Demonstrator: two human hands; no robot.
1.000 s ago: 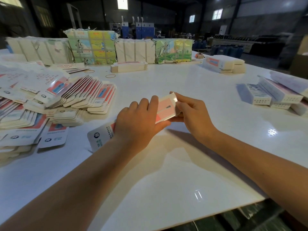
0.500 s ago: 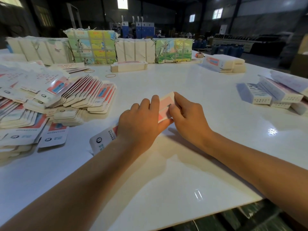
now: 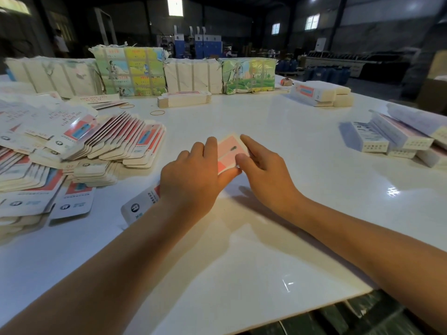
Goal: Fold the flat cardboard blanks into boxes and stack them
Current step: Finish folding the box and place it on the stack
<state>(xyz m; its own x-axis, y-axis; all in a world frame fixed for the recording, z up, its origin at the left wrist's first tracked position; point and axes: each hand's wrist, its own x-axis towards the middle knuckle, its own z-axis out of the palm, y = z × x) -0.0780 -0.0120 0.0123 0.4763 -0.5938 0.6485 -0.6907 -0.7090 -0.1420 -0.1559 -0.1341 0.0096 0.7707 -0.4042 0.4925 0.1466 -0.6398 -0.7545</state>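
A pink-and-white cardboard blank [image 3: 229, 151] lies slanted on the white table [image 3: 278, 250], and its near end with a round logo [image 3: 136, 209] sticks out below my left wrist. My left hand [image 3: 193, 172] lies over the middle of the blank, fingers curled on top and thumb at its right edge. My right hand [image 3: 263, 170] pinches the blank's far right edge, thumb on the pink face and index finger stretched along the side. A fanned pile of flat blanks [image 3: 116, 146] lies to the left. Folded boxes [image 3: 387, 139] lie stacked at the right.
Strapped bundles of printed cardboard [image 3: 130, 68] line the table's far side, with a low stack of blanks [image 3: 183, 99] in front. More boxes [image 3: 316, 93] sit at the back right. Rubber bands [image 3: 157, 112] lie loose. The table's front edge [image 3: 314, 308] runs near my right forearm.
The blank's far end, raised a second ago, now sits lower and flatter. My right hand slid from the end flap onto the right edge, its thumb now on the pink face.
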